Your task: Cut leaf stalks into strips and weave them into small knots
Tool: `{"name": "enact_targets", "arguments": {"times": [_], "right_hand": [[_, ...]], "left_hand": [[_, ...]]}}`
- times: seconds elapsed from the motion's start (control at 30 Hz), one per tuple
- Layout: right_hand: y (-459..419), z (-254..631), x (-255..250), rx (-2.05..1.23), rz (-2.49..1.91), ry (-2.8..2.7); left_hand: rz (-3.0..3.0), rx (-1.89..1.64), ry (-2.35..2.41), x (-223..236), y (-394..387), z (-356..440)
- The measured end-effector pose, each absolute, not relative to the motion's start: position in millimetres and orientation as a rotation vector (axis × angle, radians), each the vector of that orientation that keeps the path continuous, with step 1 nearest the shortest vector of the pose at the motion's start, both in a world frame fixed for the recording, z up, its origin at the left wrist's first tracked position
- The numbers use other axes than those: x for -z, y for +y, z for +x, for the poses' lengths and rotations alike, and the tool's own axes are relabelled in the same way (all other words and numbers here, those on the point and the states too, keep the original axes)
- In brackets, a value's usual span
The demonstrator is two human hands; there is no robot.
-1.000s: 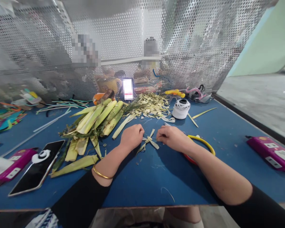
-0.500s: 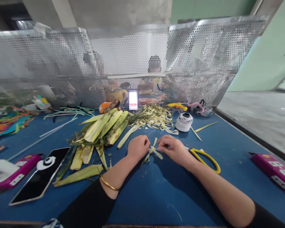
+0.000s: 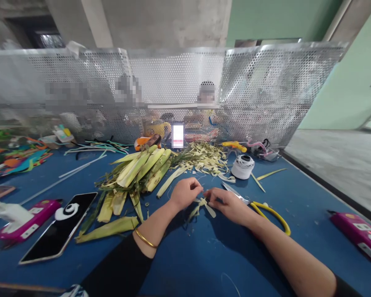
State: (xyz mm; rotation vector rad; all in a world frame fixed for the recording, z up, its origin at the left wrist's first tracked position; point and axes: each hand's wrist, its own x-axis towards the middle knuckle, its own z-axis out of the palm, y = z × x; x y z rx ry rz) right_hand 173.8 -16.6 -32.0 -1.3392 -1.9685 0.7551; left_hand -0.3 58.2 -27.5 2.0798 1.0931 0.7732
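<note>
In the middle of the blue table lies a small knotted bundle of corn husk strips (image 3: 203,203), its pale ends splayed out. My left hand (image 3: 185,194) is just to its upper left, thumb and forefinger pinched on what looks like a fine thread, which is barely visible. Opposite it, my right hand (image 3: 227,204) pinches too, fingertips at the bundle's right side and close to the left ones. The thread between the two hands is mostly hidden by the fingers. Scissors (image 3: 267,214) with yellow handles lie partly under my right wrist.
A pile of corn husks (image 3: 142,169) lies left of my hands, with shredded husk (image 3: 207,159) behind. A white thread spool (image 3: 243,167) stands at the right. A phone (image 3: 60,231) and magenta power strips (image 3: 358,235) lie at the sides. A perforated metal screen (image 3: 179,74) closes the back.
My hands have come closer together over the husk bundle, and the right fingertips are now at it. The camera view has tilted up, uncovering more of the scissors.
</note>
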Motion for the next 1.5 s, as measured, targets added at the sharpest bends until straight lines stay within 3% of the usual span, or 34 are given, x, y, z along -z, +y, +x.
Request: {"name": "enact_targets", "arguments": {"times": [0.3,0.83,1.1,1.5], "right_hand": [[-17,177,30,-0.611,-1.313,-2.130],[-19,185,23,-0.529,-1.298,-2.356],[-16,184,22,-0.430,-1.413,-2.075],[-16,176,26,-0.199,-1.456,-2.054]], "left_hand": [[1.743,-0.595,0.669,28,52,2],[1.989,-0.499,0.805,28,53,-1],[1.595,-0.506,0.951,31,48,3],[1.636,-0.471,0.913,27,37,7]]}}
